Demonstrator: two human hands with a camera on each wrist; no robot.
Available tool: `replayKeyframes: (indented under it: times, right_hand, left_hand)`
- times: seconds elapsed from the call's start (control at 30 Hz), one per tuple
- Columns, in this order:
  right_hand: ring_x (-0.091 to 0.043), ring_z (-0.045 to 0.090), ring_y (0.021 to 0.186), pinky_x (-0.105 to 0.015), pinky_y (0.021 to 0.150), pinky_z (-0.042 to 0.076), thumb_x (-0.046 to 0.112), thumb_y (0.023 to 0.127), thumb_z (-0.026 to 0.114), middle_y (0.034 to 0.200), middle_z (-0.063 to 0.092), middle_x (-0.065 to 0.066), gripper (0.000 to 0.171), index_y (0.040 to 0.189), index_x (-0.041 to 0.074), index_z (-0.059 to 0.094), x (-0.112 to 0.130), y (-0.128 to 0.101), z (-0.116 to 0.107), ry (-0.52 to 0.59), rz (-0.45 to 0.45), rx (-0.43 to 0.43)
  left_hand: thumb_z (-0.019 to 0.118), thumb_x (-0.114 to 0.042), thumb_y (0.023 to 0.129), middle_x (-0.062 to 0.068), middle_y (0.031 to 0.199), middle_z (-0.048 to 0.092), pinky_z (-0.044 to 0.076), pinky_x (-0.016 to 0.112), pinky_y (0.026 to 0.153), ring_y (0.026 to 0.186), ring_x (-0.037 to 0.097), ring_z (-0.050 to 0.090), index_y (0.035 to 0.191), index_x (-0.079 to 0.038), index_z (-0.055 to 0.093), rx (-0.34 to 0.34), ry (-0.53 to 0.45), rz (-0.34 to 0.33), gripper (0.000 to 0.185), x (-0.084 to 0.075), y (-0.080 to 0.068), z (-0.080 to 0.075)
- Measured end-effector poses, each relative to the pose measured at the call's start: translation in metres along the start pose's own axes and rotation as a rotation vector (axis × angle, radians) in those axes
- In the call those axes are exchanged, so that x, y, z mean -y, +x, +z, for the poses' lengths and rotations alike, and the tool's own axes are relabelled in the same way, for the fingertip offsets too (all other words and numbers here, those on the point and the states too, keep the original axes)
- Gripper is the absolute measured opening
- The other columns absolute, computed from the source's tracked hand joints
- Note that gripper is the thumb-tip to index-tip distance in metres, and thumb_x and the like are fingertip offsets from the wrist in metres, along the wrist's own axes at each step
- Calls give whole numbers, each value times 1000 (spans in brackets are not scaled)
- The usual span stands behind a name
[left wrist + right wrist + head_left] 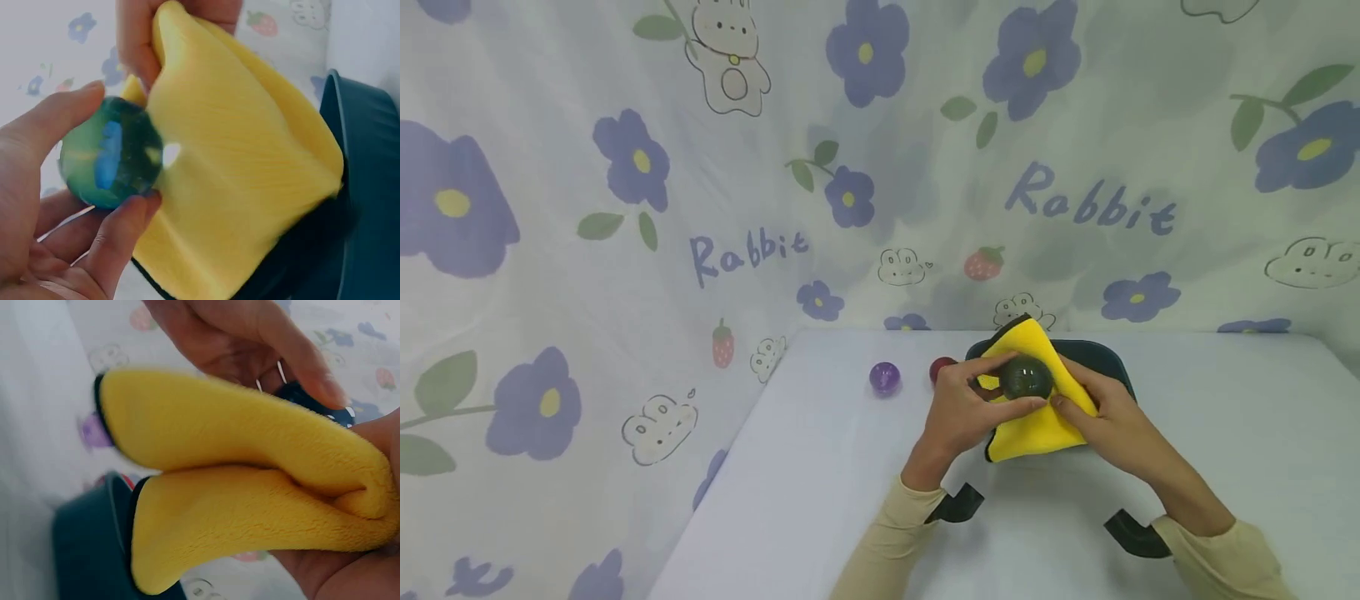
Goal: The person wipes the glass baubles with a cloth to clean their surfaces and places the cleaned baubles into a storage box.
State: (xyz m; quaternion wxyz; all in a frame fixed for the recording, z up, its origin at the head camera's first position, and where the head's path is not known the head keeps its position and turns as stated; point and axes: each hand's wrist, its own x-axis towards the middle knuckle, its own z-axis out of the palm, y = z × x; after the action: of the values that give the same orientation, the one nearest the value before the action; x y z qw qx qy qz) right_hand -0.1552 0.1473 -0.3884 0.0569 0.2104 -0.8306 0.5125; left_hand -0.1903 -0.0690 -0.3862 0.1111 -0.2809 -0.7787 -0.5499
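Note:
My left hand (1000, 390) grips a dark green translucent ball (1026, 377) between thumb and fingers, held just above the table. In the left wrist view the ball (112, 153) presses against a yellow cloth (237, 175). My right hand (1078, 400) holds that folded yellow cloth (1037, 421) wrapped against the ball's right side. In the right wrist view the cloth (237, 487) bunches in my right palm (350, 575), and only a sliver of the ball (306, 397) shows behind it.
A dark teal container (1108, 354) sits on the white table right behind the hands. A purple ball (884, 377) and a red ball (942, 368) lie to its left. A flowered curtain hangs along the back and left.

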Motion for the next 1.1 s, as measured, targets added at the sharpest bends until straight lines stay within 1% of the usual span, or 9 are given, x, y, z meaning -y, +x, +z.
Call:
replayKeyframes:
  times: [0.03,0.13,0.33,0.43,0.6,0.73,0.87,1.0,1.1]
  right_hand:
    - [-11,65,77,-25,68,61,8,103,57,110,68,-18,59,158,-1,36,0,0,2,15,6,0]
    - [-11,67,75,-24,68,62,8,102,60,106,69,-17,61,157,-3,37,2,-1,9,48,20,-24]
    - [-6,66,81,-20,72,61,8,102,62,116,69,-22,63,158,-2,35,6,-2,15,29,43,-83]
    - [-5,66,82,-19,72,60,9,102,62,119,69,-22,63,158,-2,35,9,-4,17,3,55,-99]
    - [-5,65,82,-18,70,59,10,101,64,121,69,-23,63,157,-4,37,15,-7,18,-37,67,-97]
    - [-6,66,84,-17,71,59,10,101,64,124,69,-24,62,156,-4,38,20,-8,19,-70,44,-113]
    - [-9,65,81,-15,70,58,5,98,66,125,70,-24,61,155,1,43,23,-10,20,-148,-13,-182]
    - [-12,62,80,-16,69,58,-1,95,67,130,69,-24,62,154,9,49,24,-12,24,-220,-94,-252]
    - [-19,66,88,-7,79,54,-10,91,67,136,68,-22,67,152,12,52,23,-12,25,-275,-184,-275]
  left_hand:
    - [93,-21,77,5,112,79,63,22,71,85,4,71,126,-11,74,-19,-18,-4,53,0,0,-1]
    - [92,-20,78,6,115,78,64,26,75,97,7,73,125,-12,74,-54,-84,-18,50,0,1,-2]
    - [91,-36,80,1,123,74,63,25,85,109,7,70,132,-17,68,-87,-143,-107,60,3,0,0]
    - [91,-36,80,-1,127,71,62,24,89,114,7,68,138,-18,64,-93,-150,-123,66,2,0,0]
    - [91,-26,80,1,124,73,63,24,85,106,8,68,135,-15,67,-128,-105,-85,61,4,1,-1]
    - [90,-27,81,1,123,73,61,22,84,102,8,67,134,-16,68,-129,-56,-99,58,6,2,-4]
    - [89,-31,82,1,121,74,60,21,84,100,8,66,133,-17,69,-104,-33,-125,57,8,4,-6]
    - [90,-34,81,0,115,76,61,22,80,91,5,67,128,-17,72,-68,-56,-156,54,12,3,-5]
    - [91,-34,79,-2,99,76,58,20,70,77,6,63,124,-19,74,-26,-59,-167,50,13,0,-4]
